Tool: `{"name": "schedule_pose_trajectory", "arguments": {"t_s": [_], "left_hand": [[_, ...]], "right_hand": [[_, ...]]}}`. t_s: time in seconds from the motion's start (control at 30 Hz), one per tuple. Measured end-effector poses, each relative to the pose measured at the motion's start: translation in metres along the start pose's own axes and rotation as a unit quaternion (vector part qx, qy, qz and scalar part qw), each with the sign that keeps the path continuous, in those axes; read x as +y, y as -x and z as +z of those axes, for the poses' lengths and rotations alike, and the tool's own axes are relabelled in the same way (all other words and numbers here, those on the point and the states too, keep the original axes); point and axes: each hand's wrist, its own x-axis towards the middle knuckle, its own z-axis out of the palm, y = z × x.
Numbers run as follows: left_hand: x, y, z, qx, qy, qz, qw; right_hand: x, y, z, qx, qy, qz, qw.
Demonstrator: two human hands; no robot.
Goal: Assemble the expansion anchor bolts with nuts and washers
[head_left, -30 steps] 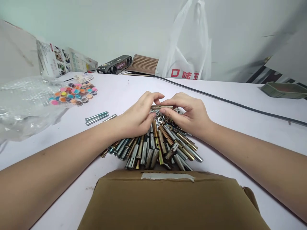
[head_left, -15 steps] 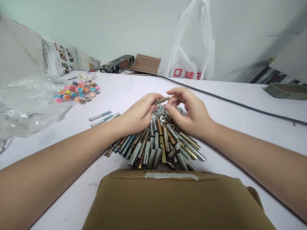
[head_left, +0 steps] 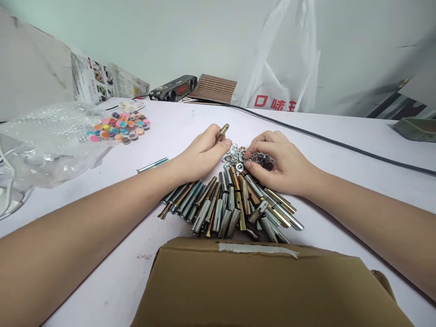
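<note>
A heap of metal expansion bolts and sleeves (head_left: 231, 206) lies on the white table (head_left: 190, 122), with a small pile of washers and nuts (head_left: 238, 154) at its far end. My left hand (head_left: 200, 154) is closed round a brass-coloured bolt (head_left: 223, 131), whose threaded tip sticks up past my fingers. My right hand (head_left: 279, 161) rests on the washer pile, thumb and forefinger pinched at a small piece that I cannot name.
A cardboard box (head_left: 269, 286) sits at the near edge. Coloured discs (head_left: 119, 127) and a crumpled clear bag (head_left: 47, 141) lie at the left, with loose bolts (head_left: 152, 165) nearby. A black cable (head_left: 340, 145) crosses the back; a white plastic bag (head_left: 282, 63) stands behind.
The bolt was held between both hands. My right hand has let go and dropped onto the washers, while my left hand keeps the bolt and has tilted it up.
</note>
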Motion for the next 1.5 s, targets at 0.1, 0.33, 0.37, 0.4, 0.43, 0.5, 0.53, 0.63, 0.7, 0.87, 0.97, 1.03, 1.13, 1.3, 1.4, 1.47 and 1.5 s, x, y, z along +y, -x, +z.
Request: {"name": "schedule_pose_trajectory", "arguments": {"t_s": [0.1, 0.33, 0.37, 0.4, 0.43, 0.5, 0.53, 0.63, 0.7, 0.87, 0.97, 1.03, 1.13, 1.3, 1.4, 1.47, 1.5], "left_hand": [[0.006, 0.003, 0.0, 0.0, -0.03, -0.005, 1.0], [0.006, 0.004, 0.003, -0.026, -0.132, 0.056, 0.989], [0.005, 0.005, 0.004, -0.034, -0.14, 0.063, 0.988], [0.005, 0.005, 0.004, -0.041, -0.146, 0.07, 0.986], [0.005, 0.005, 0.004, -0.045, -0.152, 0.077, 0.984], [0.006, 0.006, 0.004, -0.05, -0.161, 0.086, 0.982], [0.006, 0.006, 0.003, -0.052, -0.162, 0.087, 0.982], [0.007, 0.006, 0.003, -0.056, -0.162, 0.081, 0.982], [0.009, 0.005, 0.003, -0.059, -0.165, 0.08, 0.981], [0.008, 0.005, 0.003, -0.071, -0.181, 0.09, 0.977], [0.006, 0.005, 0.002, -0.08, -0.183, 0.105, 0.974], [0.004, 0.005, 0.002, -0.086, -0.181, 0.108, 0.974], [0.005, 0.004, 0.002, -0.085, -0.177, 0.106, 0.975], [0.01, 0.005, 0.002, -0.094, -0.166, 0.091, 0.978], [0.011, 0.007, 0.001, -0.104, -0.144, 0.075, 0.981], [0.011, 0.008, 0.001, -0.109, -0.122, 0.072, 0.984], [0.011, 0.008, 0.001, -0.111, -0.112, 0.073, 0.985]], "right_hand": [[0.001, 0.0, -0.001, -0.016, 0.017, -0.016, 1.0], [0.005, 0.001, 0.0, 0.01, -0.078, -0.008, 0.997], [0.005, 0.001, 0.0, 0.019, -0.098, 0.007, 0.995], [0.005, 0.001, 0.0, 0.027, -0.113, 0.026, 0.993], [0.004, 0.0, 0.0, 0.031, -0.121, 0.045, 0.991], [0.004, 0.0, 0.0, 0.028, -0.121, 0.063, 0.99], [0.005, 0.0, 0.0, 0.025, -0.118, 0.059, 0.991], [0.006, -0.001, 0.0, 0.011, -0.104, 0.029, 0.994], [0.007, -0.001, -0.001, 0.007, -0.085, 0.024, 0.996], [0.004, 0.001, -0.006, 0.027, -0.049, 0.022, 0.998], [0.002, 0.001, -0.006, -0.011, -0.026, 0.018, 0.999], [0.002, 0.0, -0.005, -0.037, -0.007, 0.018, 0.999], [0.002, -0.001, -0.004, -0.04, -0.007, 0.019, 0.999], [-0.005, 0.001, -0.006, 0.029, -0.032, 0.026, 0.999], [-0.013, 0.002, -0.003, 0.092, -0.053, 0.06, 0.993], [-0.018, 0.001, 0.0, 0.107, -0.064, 0.074, 0.989], [-0.019, 0.001, 0.001, 0.112, -0.069, 0.079, 0.988]]}}
